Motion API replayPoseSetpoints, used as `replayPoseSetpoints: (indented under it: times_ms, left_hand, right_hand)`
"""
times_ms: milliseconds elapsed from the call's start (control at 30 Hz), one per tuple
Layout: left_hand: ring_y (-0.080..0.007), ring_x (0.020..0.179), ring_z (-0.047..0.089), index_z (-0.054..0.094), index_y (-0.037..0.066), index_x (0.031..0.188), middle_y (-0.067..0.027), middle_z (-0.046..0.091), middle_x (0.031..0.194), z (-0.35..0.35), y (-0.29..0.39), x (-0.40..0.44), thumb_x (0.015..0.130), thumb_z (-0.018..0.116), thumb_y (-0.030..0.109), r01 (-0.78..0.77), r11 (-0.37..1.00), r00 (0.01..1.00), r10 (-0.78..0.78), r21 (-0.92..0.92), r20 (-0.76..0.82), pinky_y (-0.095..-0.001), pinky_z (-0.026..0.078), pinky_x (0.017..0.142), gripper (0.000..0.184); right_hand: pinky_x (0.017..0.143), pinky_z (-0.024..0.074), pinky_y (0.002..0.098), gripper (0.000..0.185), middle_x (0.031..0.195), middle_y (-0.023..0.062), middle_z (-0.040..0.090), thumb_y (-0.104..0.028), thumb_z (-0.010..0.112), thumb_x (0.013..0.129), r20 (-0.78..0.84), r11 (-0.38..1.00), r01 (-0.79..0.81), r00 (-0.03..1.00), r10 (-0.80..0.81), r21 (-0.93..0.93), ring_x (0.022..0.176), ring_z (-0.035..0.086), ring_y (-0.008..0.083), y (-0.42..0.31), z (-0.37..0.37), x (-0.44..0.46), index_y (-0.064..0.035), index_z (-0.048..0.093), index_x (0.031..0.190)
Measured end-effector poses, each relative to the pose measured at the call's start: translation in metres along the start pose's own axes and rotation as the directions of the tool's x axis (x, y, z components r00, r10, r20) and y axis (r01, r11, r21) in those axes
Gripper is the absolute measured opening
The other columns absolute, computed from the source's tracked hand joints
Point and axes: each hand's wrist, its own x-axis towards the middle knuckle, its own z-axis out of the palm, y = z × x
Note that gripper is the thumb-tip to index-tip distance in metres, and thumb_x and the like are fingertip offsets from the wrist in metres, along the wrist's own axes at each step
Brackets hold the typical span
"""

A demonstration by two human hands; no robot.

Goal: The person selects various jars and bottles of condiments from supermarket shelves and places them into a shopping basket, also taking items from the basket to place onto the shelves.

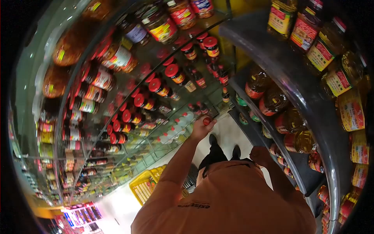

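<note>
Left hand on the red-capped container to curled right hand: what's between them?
Head view: pale floor and two dark shoes show between the left hand, holding the red-capped container, and the right hand.

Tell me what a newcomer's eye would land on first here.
Probably the red-lidded jars crowding the glass shelving on the picture's left. Next, the big bottles of golden liquid along the dark curved shelves at right. Near the middle, the left hand holds a small red-topped item.
</note>
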Motion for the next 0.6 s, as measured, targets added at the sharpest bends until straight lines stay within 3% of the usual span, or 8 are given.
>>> replayPoseSetpoints:
  times_ms: [33,67,233,267,300,333,500,600]
  left_hand:
    - [-0.0223,0.078,0.065,0.065,0.002,0.083,-0.01,0.067,0.081,0.007,-0.02,0.016,0.086,0.079,0.018,-0.202,0.969,0.979,0.205,0.145,-0.003,-0.0357,0.051,0.07,0.022]
    - [-0.026,0.083,0.066,0.067,0.002,0.084,-0.0133,0.068,0.086,0.021,-0.079,0.038,0.085,0.079,0.016,-0.103,0.986,0.994,0.106,-0.133,0.017,-0.0371,0.052,0.075,0.018]
    - [-0.0191,0.086,0.065,0.064,0.003,0.088,-0.0085,0.068,0.091,0.037,-0.112,0.101,0.086,0.079,0.012,-0.101,0.982,0.994,0.094,-0.158,-0.05,-0.0336,0.053,0.078,0.018]
    - [-0.0163,0.084,0.063,0.062,0.003,0.088,-0.0055,0.066,0.09,0.045,-0.133,0.118,0.087,0.078,0.011,-0.116,0.937,0.992,0.093,-0.329,-0.086,-0.0315,0.053,0.076,0.018]
    - [-0.0136,0.082,0.062,0.06,0.004,0.088,-0.0024,0.065,0.089,0.053,-0.146,0.134,0.089,0.078,0.009,-0.129,0.861,0.99,0.082,-0.491,-0.115,-0.0295,0.053,0.074,0.019]
    - [-0.0106,0.076,0.057,0.057,0.008,0.087,0.0009,0.061,0.088,0.044,-0.111,0.132,0.09,0.077,0.007,0.077,0.894,0.994,-0.104,-0.44,-0.038,-0.0271,0.051,0.064,0.02]
    - [-0.0101,0.07,0.053,0.056,0.011,0.086,0.0005,0.061,0.089,0.039,-0.102,0.165,0.093,0.074,0.011,0.166,0.858,0.978,-0.207,-0.487,-0.031,-0.0284,0.046,0.053,0.019]
    - [-0.0158,0.078,0.053,0.054,0.011,0.086,-0.0008,0.058,0.085,0.03,-0.041,0.174,0.093,0.075,0.022,0.475,0.681,0.773,-0.626,-0.558,-0.105,-0.0368,0.047,0.057,0.025]
  right_hand:
    - [0.076,0.0533,0.0472,0.023,0.083,0.0186,0.067,-0.028,0.071,0.077,0.016,0.995,0.013,1.0,-0.011,-0.095,0.084,0.066,0.0395,0.003,0.0,-0.001,-0.005,0.068,0.076]
    - [0.076,0.0533,0.0472,0.023,0.083,0.0186,0.067,-0.028,0.071,0.077,0.0,0.996,-0.004,1.0,0.004,-0.089,0.084,0.066,0.0395,0.0,-0.003,-0.003,-0.005,0.068,0.076]
    - [0.074,0.0538,0.0472,0.023,0.086,0.018,0.069,-0.028,0.074,0.074,-0.04,0.968,-0.253,0.967,0.252,-0.007,0.084,0.067,0.0378,-0.011,-0.015,-0.016,-0.0064,0.069,0.078]
    - [0.072,0.054,0.0477,0.02,0.082,0.0173,0.069,-0.025,0.076,0.071,0.099,0.914,-0.228,0.956,0.275,-0.336,0.081,0.067,0.0382,-0.003,-0.006,-0.007,-0.007,0.07,0.078]
    - [0.072,0.054,0.0477,0.02,0.082,0.0173,0.069,-0.025,0.076,0.071,0.072,0.912,-0.257,0.953,0.294,-0.32,0.081,0.067,0.0382,-0.008,-0.008,-0.008,-0.007,0.07,0.078]
    - [0.071,0.0535,0.048,0.019,0.079,0.0173,0.068,-0.024,0.076,0.071,-0.03,0.928,-0.307,0.951,0.308,-0.21,0.079,0.067,0.0385,-0.018,-0.014,-0.015,-0.0071,0.07,0.077]
    - [0.069,0.0528,0.0447,0.016,0.076,0.0142,0.067,-0.02,0.076,0.069,-0.196,0.949,-0.314,0.932,0.307,-0.01,0.075,0.065,0.0357,-0.005,0.009,-0.027,-0.007,0.068,0.075]
    - [0.072,0.0531,0.0445,0.014,0.077,0.0131,0.068,-0.017,0.076,0.069,-0.21,0.931,-0.362,0.907,0.365,0.054,0.078,0.064,0.0348,-0.015,0.011,-0.029,-0.0071,0.068,0.075]
